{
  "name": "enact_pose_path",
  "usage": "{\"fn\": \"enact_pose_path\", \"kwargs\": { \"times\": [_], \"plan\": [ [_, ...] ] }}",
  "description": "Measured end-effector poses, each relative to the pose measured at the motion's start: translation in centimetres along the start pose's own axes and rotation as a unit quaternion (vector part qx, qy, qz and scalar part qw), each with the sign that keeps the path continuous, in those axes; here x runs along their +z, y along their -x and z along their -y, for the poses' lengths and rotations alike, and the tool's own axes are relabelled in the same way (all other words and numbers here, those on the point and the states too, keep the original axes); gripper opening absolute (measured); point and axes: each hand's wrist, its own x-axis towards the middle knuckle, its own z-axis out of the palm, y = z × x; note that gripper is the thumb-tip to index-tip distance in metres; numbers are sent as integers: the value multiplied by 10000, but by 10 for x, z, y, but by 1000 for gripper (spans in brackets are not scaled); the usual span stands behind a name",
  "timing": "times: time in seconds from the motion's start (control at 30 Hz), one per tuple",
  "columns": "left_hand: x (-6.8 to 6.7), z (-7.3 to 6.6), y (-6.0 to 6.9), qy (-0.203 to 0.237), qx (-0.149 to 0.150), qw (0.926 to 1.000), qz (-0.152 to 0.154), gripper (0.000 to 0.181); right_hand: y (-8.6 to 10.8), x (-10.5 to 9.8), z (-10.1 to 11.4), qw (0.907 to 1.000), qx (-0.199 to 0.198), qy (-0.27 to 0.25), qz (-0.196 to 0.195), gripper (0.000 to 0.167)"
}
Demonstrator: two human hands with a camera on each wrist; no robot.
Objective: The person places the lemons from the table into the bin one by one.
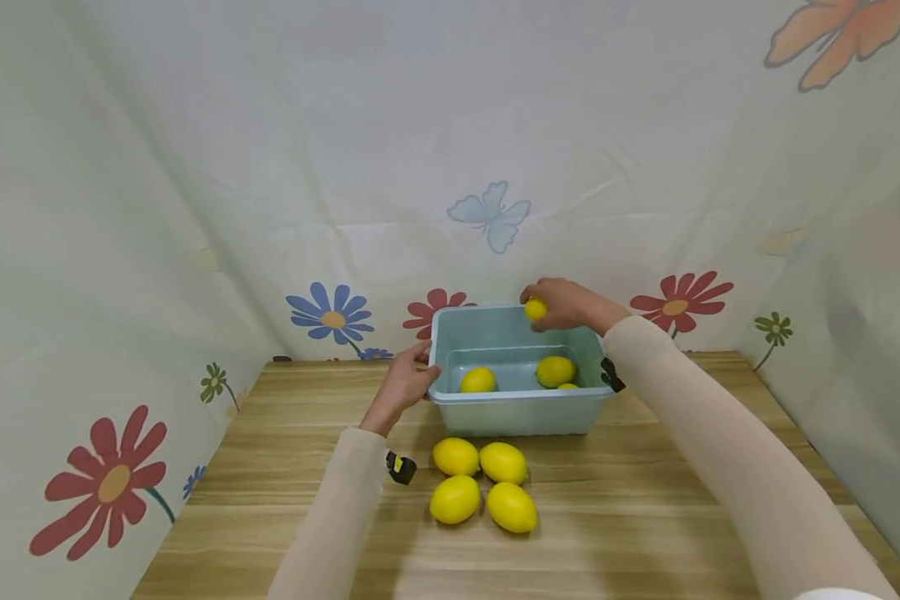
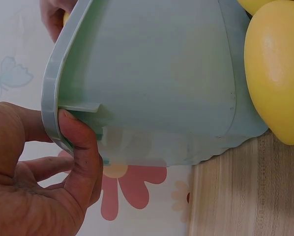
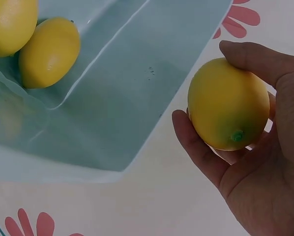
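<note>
A pale blue-green plastic tub [image 1: 521, 415] stands on the table near the back wall. My left hand [image 1: 407, 379] pinches its left rim, thumb on one side and fingers on the other, as the left wrist view shows. Up at the tub's back right rim, my right hand [image 1: 566, 304] holds a lemon [image 3: 229, 104] between thumb and fingers. Inside the tub lie a lemon [image 1: 477, 380] at the left, another lemon [image 1: 555, 372] at the right, and a third lemon [image 1: 567, 386] partly hidden by the front rim.
Several lemons [image 1: 455, 499] sit grouped on the wooden table [image 1: 285, 517] in front of the tub. A white curtain [image 1: 390, 125] printed with flowers and butterflies hangs behind and along both sides.
</note>
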Motion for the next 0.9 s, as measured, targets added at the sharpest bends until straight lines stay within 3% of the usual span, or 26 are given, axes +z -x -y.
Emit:
{"fn": "enact_pose_path", "kwargs": {
  "times": [0.4,0.9],
  "plan": [
    [0,0,1,-34,-10,10000,21,58,-3,7,-2,9997,-59,-128,188,51],
    [0,0,1,15,28,10000,15,57,14,3,20,9997,-235,-98,6,47]
  ]
}}
